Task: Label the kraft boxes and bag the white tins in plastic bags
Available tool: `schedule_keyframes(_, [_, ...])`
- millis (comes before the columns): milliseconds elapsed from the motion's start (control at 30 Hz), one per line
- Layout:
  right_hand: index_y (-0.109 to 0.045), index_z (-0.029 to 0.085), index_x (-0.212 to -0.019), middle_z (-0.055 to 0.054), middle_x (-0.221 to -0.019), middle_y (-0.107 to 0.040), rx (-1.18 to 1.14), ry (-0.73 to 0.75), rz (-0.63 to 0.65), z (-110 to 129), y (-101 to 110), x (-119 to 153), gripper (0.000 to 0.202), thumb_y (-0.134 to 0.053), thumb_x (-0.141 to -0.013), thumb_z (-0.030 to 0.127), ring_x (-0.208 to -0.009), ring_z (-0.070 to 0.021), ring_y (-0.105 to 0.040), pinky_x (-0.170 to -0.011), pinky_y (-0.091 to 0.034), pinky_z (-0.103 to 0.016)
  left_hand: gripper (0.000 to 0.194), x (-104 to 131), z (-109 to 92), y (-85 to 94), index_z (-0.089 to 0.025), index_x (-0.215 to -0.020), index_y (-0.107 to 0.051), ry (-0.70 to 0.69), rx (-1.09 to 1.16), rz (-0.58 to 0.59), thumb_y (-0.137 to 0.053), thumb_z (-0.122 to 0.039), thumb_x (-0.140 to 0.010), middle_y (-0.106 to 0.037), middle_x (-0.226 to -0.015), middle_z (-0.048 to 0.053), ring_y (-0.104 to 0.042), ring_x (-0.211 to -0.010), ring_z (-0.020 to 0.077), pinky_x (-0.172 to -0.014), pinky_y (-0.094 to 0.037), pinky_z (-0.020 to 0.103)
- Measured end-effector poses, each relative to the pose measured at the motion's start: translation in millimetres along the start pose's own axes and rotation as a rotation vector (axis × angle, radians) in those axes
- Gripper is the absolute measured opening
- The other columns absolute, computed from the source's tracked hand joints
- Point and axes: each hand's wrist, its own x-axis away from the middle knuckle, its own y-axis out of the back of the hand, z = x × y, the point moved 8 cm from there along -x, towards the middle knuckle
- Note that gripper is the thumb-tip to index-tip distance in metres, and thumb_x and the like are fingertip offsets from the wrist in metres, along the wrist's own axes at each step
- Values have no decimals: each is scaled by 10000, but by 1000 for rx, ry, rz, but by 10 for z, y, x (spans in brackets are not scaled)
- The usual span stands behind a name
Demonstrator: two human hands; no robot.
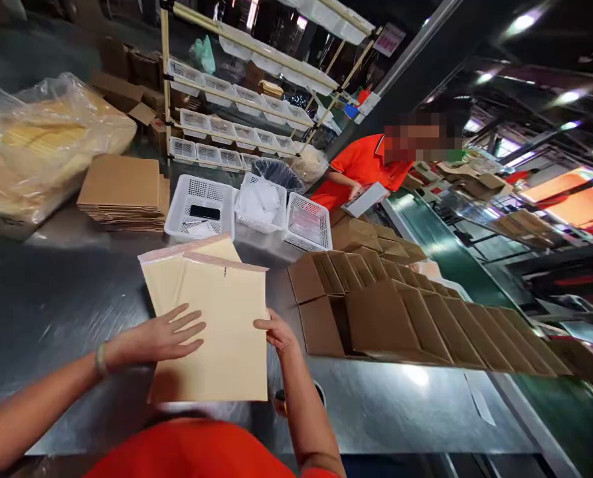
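Pale yellow padded envelopes (pixel 226 332) lie fanned out near the front edge of the metal table, their flap ends pointing away from me. My left hand (pixel 169 335) rests flat on the left part of the top envelope, fingers spread. At the right edge of the same envelope is my right hand (pixel 277 330), its thumb over the face and its other fingers curled at the side, gripping that edge.
White baskets (pixel 200 199) stand behind the envelopes, one with a black phone (pixel 204 212). Flat cardboard (pixel 119 192) is stacked at back left. Open brown boxes (pixel 386 318) fill the right. A person in red (pixel 366 166) stands beyond them, holding something flat.
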Motion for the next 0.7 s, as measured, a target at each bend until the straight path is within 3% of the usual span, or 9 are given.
schedule_keyframes(67, [-823,162,-1060,-110,-946,-889,3,-16,35,-127,99,148,680,-1075,-432,229,-848,-337,-859,-881,-715,-489,545,-37,-48,-60,-358,-1412,-742,97,36,-23,-719,-31,-976,-775,-1523,49,-647,-1518,268,-1402,-374,542])
schedule_keyframes(100, [-822,163,-1108,-107,-964,-893,-11,3,33,-185,159,225,689,-1048,-459,212,-852,-333,-861,-895,-717,-489,559,-32,-3,-60,-379,-1412,-736,227,55,-84,-699,-24,-983,-775,-1519,43,-630,-1531,260,-1408,-350,542])
schedule_keyframes(200, [-817,187,-1203,-99,-1035,-903,-94,117,-51,-349,421,467,720,-983,-503,219,-920,-336,-868,-940,-721,-488,399,234,277,16,-321,-1419,-706,917,225,-440,-714,-206,-1036,-777,-1460,106,-629,-1516,301,-1377,-372,595])
schedule_keyframes(233, [-815,199,-1217,-94,-1051,-904,-119,142,-80,-421,506,542,727,-967,-507,221,-941,-339,-868,-951,-721,-491,381,361,306,-30,-277,-1425,-694,1161,388,-551,-721,-346,-1052,-779,-1427,142,-657,-1479,329,-1334,-432,612])
schedule_keyframes(300, [-808,221,-1249,-85,-1069,-904,-154,172,-111,-574,632,666,746,-944,-515,229,-979,-344,-867,-978,-717,-503,625,376,160,-290,-204,-1431,-687,1483,930,-623,-711,-662,-1007,-795,-1350,200,-735,-1355,388,-1186,-576,617])
schedule_keyframes(367, [-794,238,-1286,-75,-1056,-902,-159,169,-109,-721,696,752,783,-940,-517,235,-999,-345,-866,-990,-713,-511,812,60,-188,-515,-179,-1376,-733,1545,1514,-512,-751,-830,-891,-833,-1249,215,-805,-1190,411,-1010,-669,570])
schedule_keyframes(433, [-775,240,-1330,-76,-1044,-899,-135,146,-88,-836,728,814,828,-955,-522,251,-1011,-348,-865,-986,-710,-515,806,-237,-507,-582,-153,-1258,-793,1557,1811,-385,-876,-805,-791,-865,-1136,204,-836,-1037,405,-882,-691,507])
schedule_keyframes(567, [-740,240,-1391,-91,-1152,-892,-68,172,-110,-907,897,903,897,-1002,-533,263,-1102,-342,-849,-1017,-691,-494,721,-412,-654,-585,-131,-1084,-799,1635,1783,-466,-1089,-536,-562,-878,-948,140,-833,-844,343,-774,-675,409])
schedule_keyframes(700, [-760,252,-1269,-75,-1147,-892,-75,173,-227,-1014,1162,862,746,-1020,-576,345,-1036,-310,-845,-973,-692,-465,796,-361,-644,-593,-155,-1102,-753,1665,1654,-538,-1102,-312,-404,-886,-990,108,-830,-846,333,-762,-668,393])
